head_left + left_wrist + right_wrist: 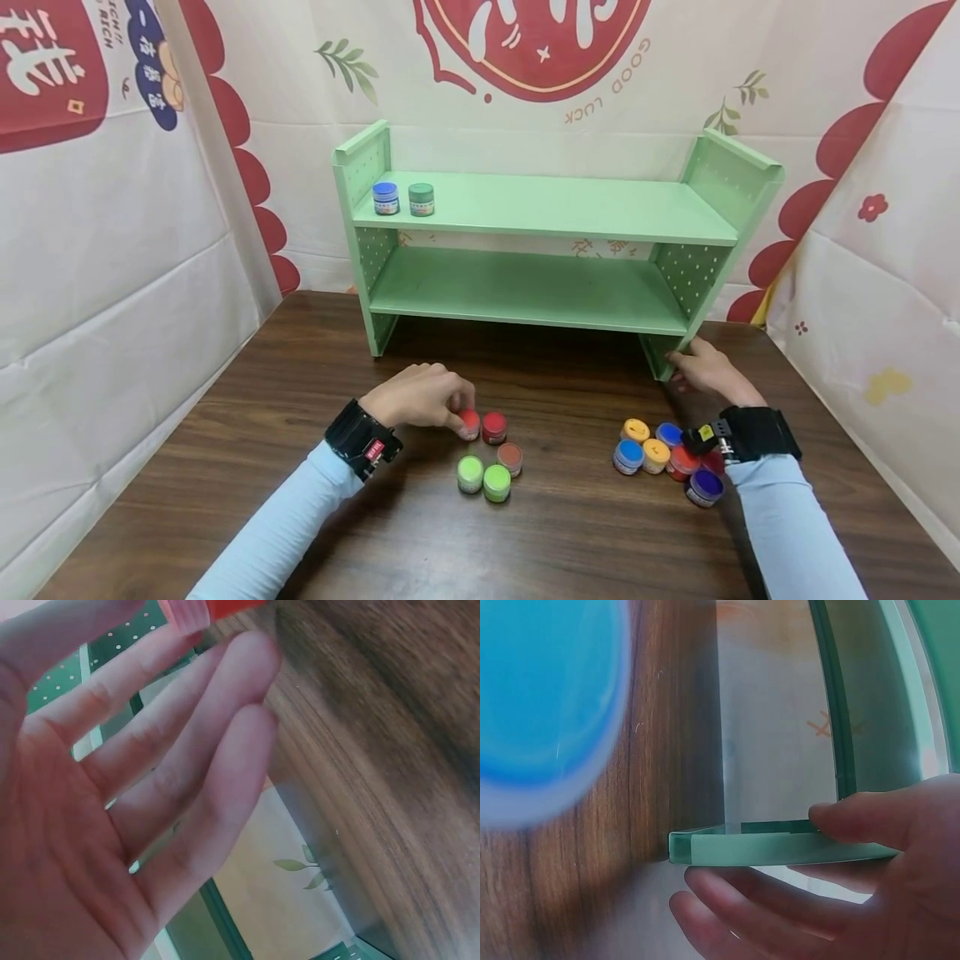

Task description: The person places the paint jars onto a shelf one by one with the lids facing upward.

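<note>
My left hand [423, 396] pinches a small red-lidded paint jar [469, 423] between thumb and index finger on the table; the left wrist view catches only the jar's edge [187, 615] at the top, with the other fingers extended. Beside it stand a darker red jar [494, 427], a brownish-red jar [510, 458] and two light green jars [470, 473]. On the right, my right hand [708, 371] grips the lower right side panel of the green two-tier shelf [525, 287]. In the right wrist view the thumb lies on one side of the panel edge [780, 850], fingers on the other.
A blue jar [386, 200] and a dark green jar [422, 200] stand at the upper tier's left end. Several blue, yellow, red and purple jars [656, 456] cluster near my right wrist. Printed cloth [135, 275] hangs around the wooden table [225, 500].
</note>
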The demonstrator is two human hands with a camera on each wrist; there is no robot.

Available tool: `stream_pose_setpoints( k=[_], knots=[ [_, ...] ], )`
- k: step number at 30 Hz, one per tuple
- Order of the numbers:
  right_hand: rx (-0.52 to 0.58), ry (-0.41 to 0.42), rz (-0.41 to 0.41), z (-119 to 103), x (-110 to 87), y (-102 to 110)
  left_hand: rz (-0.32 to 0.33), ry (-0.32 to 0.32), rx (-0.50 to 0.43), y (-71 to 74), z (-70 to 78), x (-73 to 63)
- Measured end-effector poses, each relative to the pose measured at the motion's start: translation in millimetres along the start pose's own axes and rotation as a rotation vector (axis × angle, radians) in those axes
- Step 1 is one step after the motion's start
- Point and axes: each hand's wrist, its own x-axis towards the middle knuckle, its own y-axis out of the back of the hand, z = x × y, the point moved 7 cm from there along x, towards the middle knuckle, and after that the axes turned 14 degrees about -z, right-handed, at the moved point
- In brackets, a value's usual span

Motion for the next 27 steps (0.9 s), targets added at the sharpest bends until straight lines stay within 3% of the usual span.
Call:
stream_pose_setpoints(
  k=[8,18,27],
  knots=[
    [0.006,-0.002,0.005,-1.1,1.0,-0.6,0.07,0.038,0.064,2.1,-6.3,2.3],
    [0.017,-0.005,-0.001,1.9,1.8,-0.8,0.09,-0.016,0.081,2.0,-1.5,6.2],
    [0.013,-0.001,0.0,0.1,2.4,-0.6,0.147,-0.007,0.128,2.5,-0.4,5.8]
  ],
)
